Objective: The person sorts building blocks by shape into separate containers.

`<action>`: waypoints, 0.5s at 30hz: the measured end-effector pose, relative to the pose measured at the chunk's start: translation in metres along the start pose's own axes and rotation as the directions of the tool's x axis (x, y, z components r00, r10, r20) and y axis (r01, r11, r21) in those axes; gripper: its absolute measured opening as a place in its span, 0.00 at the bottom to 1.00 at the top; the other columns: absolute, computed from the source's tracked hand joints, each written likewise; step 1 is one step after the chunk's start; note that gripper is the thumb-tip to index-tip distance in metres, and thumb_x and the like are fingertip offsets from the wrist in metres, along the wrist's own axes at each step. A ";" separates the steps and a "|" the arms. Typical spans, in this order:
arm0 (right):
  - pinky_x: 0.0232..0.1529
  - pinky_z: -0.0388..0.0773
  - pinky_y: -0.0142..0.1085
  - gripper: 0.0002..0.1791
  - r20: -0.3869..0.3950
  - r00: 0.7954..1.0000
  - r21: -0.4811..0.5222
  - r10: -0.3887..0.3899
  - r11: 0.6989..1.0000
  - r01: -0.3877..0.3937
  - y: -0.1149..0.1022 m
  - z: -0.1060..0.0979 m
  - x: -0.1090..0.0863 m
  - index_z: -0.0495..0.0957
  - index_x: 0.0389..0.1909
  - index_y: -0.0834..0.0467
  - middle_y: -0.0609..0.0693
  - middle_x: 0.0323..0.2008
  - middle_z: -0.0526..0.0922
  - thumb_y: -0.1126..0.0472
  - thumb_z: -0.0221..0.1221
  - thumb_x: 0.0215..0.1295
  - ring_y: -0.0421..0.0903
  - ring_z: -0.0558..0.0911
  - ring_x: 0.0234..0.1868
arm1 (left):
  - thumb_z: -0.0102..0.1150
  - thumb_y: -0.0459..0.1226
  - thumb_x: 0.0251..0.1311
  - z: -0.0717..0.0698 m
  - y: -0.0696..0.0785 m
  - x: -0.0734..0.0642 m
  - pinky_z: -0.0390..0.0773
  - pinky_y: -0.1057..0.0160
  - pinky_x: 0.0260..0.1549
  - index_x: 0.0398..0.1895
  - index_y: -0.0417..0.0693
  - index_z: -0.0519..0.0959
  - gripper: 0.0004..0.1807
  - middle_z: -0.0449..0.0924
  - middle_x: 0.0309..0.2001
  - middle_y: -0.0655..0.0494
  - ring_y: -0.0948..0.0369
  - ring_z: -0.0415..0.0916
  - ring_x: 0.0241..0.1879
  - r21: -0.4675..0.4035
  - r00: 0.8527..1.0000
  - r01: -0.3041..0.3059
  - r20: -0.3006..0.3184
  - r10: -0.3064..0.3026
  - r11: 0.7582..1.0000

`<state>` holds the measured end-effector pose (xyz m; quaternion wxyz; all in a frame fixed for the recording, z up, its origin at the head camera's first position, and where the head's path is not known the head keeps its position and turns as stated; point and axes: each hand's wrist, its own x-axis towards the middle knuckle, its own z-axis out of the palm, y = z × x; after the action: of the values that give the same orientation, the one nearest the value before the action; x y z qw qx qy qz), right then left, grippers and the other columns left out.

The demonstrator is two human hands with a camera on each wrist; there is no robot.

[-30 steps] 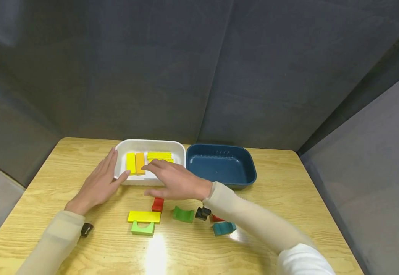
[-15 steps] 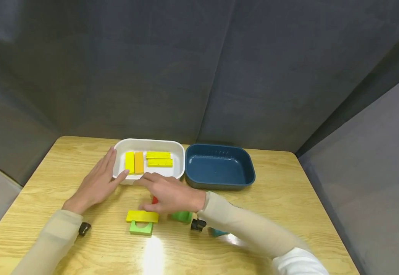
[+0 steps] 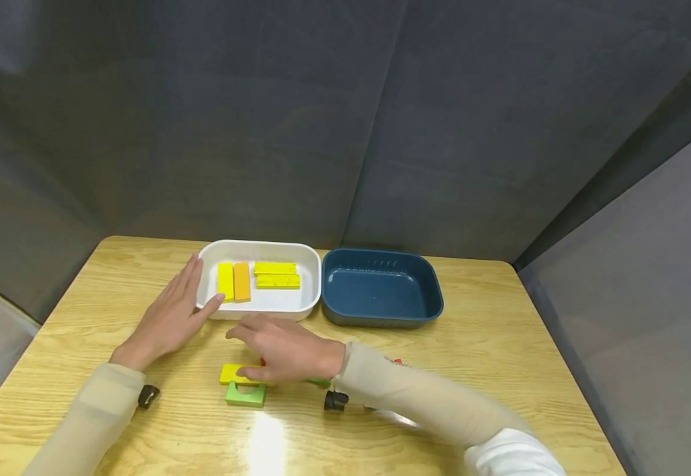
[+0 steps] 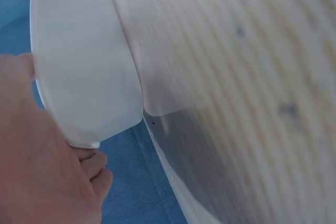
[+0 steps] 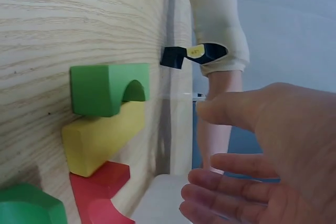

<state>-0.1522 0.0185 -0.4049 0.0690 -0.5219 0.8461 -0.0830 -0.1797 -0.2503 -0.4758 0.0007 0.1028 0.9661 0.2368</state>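
Observation:
My left hand rests against the left end of the white bin, fingers straight along its wall and thumb over the near rim. Inside the bin lie a yellow block, an orange block and two yellow strips. Nearer to me, my right hand hovers with spread, empty fingers over a yellow block. That block lies between a light green arch block and a red curved block. A darker green block is mostly hidden under the hand in the head view.
A dark blue bin stands right beside the white one. The right forearm covers other blocks, with a bit of red showing past it. Dark cloth hangs behind the table.
My right hand has come back from over the white bin towards me, down to the blocks on the table. My left hand has stayed at the bin's end.

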 end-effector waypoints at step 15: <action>0.48 0.79 0.23 0.32 0.109 0.991 0.007 0.074 0.997 -0.075 -0.006 0.022 0.007 0.77 0.72 0.56 0.45 0.56 0.82 0.49 0.70 0.72 0.35 0.79 0.47 | 0.43 0.65 0.79 0.000 0.000 0.000 0.48 0.30 0.79 0.88 0.44 0.30 0.55 0.23 0.88 0.48 0.38 0.36 0.86 0.004 1.000 0.002 -0.001 -0.002 1.000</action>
<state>-0.1452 0.0082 -0.4250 0.1210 -0.4932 0.8596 -0.0565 -0.1797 -0.2499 -0.4756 0.0005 0.1016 0.9667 0.2350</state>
